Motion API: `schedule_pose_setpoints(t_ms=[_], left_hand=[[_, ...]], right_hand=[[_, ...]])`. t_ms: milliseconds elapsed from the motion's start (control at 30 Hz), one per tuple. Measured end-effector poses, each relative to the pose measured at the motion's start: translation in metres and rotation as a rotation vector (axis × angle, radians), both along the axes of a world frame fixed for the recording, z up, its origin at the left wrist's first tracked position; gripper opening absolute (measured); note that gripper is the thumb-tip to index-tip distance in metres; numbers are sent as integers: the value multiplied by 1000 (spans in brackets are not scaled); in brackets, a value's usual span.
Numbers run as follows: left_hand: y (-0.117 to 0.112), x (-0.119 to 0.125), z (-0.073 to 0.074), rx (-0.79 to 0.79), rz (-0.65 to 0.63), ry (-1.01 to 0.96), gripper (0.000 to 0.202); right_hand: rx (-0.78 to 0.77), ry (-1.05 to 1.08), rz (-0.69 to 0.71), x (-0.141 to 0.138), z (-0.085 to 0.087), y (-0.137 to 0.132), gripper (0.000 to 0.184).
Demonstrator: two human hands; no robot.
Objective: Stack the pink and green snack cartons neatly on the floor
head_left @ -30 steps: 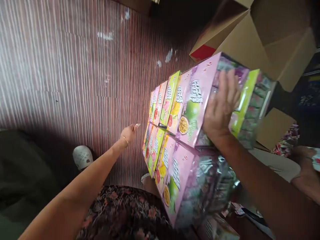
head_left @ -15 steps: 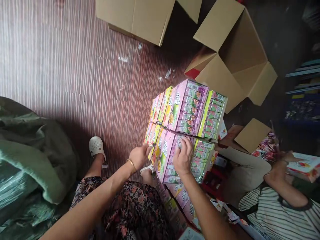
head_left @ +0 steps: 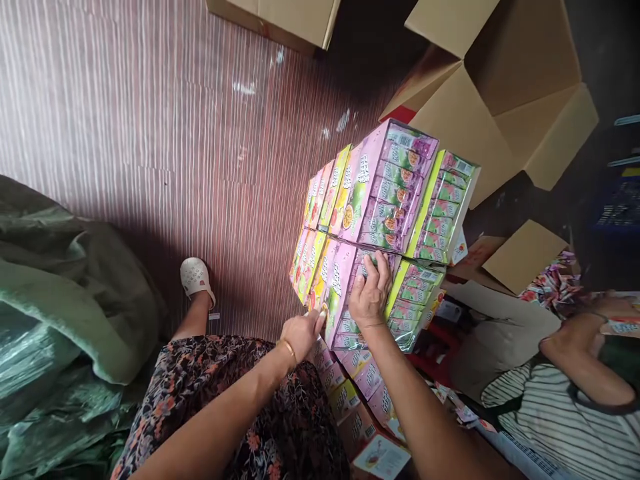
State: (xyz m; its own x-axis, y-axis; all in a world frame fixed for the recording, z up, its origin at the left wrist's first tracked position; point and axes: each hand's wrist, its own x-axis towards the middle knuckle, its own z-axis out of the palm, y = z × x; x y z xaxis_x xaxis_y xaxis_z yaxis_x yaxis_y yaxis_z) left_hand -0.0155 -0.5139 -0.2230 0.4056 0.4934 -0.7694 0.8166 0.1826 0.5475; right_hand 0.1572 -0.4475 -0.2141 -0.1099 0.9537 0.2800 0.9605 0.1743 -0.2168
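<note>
My right hand (head_left: 371, 290) rests on the front of a pink display box (head_left: 340, 273) filled with small fruit-print packs, fingers together and thumb apart. At this box's lower left corner, my left hand (head_left: 303, 333) is closed in a pinch; a small pale thing shows at its fingertips, too small to name. Behind stands another pink display box (head_left: 375, 180) with passion-fruit pictures. A green-edged box of pink-green packs (head_left: 447, 207) sits to its right. Clear wrap seems to cover the bundled boxes, with a dark gap between the two rows.
An opened carton (head_left: 480, 127) stands at the upper right, and another carton (head_left: 285, 20) at the top. More fruit boxes (head_left: 367, 380) lie below the bundle. A co-worker in a striped shirt (head_left: 545, 407) sits at right. Green sheeting (head_left: 65, 300) covers something at left.
My left hand has moved down and right along the side of the boxes toward the near corner. My right hand stays on the box front. The view has shifted slightly closer.
</note>
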Motion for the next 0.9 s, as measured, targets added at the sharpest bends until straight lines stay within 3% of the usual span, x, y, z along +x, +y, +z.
schedule_pose_setpoints(t_ms=[67, 100, 200, 300, 333, 400, 467, 533, 600, 700, 767, 833, 900], left_hand=[[-18, -15, -1, -39, -19, 14, 43], [-14, -21, -3, -43, -2, 35, 42], [41, -18, -20, 45, 148, 105, 51], [92, 8, -45, 151, 159, 40, 51], [93, 15, -51, 147, 147, 22, 51], [69, 18, -56, 94, 91, 0, 53], [31, 6, -55, 19, 7, 10, 53], [12, -13, -56, -9, -33, 28, 52], [30, -26, -65, 32, 38, 75, 54], [97, -19, -95, 147, 197, 130, 59], [120, -4, -114, 140, 108, 70, 52], [102, 4, -123, 94, 20, 33, 48], [58, -2, -121, 27, -20, 40, 45]], right_hand=[[1, 11, 8, 1, -1, -1, 41], [1, 11, 9, 2, -1, -1, 41], [-3, -10, 7, 3, -3, -3, 43], [0, -37, 9, 3, -5, -4, 44], [2, -39, 9, 3, -6, -4, 44], [4, -34, 7, 1, -5, -4, 43], [1, -22, 6, 0, -4, -3, 43], [-4, -15, 8, -1, -4, -3, 42], [-3, -16, 13, -1, -4, -3, 42], [10, -25, 29, 1, -6, -4, 44], [17, -33, 38, 3, -8, -3, 45], [22, -36, 41, 4, -9, -3, 45], [23, -36, 41, 4, -9, -2, 45]])
